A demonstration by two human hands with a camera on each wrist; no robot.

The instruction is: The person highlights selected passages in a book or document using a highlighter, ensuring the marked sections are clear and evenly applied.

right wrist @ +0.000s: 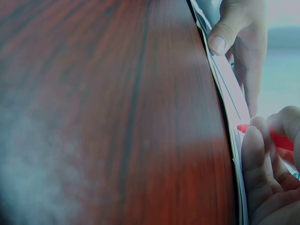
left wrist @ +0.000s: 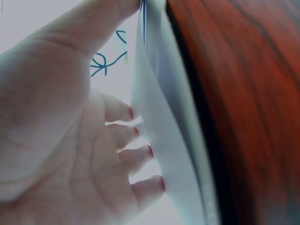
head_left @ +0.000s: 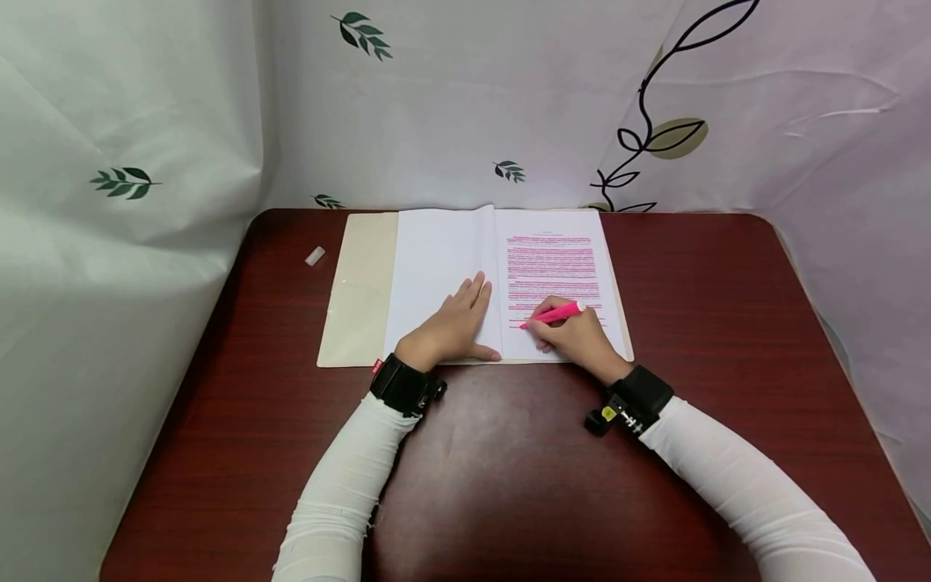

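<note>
A cream folder lies open on the table with white sheets spread in it. Pink marks run over most of the printed lines on the right page. My right hand pinches a pink highlighter, its tip down at the lower lines of that page. On the blank left page, near the fold, my left hand rests with fingers spread. The left wrist view shows those fingertips against the paper. In the right wrist view, the highlighter's red-looking barrel shows between fingers and thumb.
A small white block, like an eraser, lies left of the folder on the dark red wood table. White sheeting with leaf prints hangs behind the table's back edge and along both sides.
</note>
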